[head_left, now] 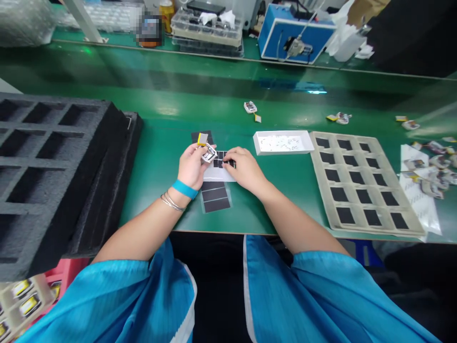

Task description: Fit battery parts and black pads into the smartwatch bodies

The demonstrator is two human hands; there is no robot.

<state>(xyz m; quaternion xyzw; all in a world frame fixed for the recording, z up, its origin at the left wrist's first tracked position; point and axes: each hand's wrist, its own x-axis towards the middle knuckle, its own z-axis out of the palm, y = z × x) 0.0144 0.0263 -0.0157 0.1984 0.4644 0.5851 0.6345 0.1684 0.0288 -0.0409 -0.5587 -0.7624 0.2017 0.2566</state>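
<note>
White device (pixel 210 153), yellow-edged block (pixel 202 139) at its upper end: pinched in left hand (pixel 192 166), over the left end of the sheet of black squares (pixel 218 175). Best practice, in judgement: lift squares by a corner, keep the block unstrained. Right hand (pixel 246 167) curls fingertips onto the sheet's right side; cannot tell whether they grip. Hands apart, forearms (pixel 143 221) angled inward across the bench (pixel 160 138).
</note>
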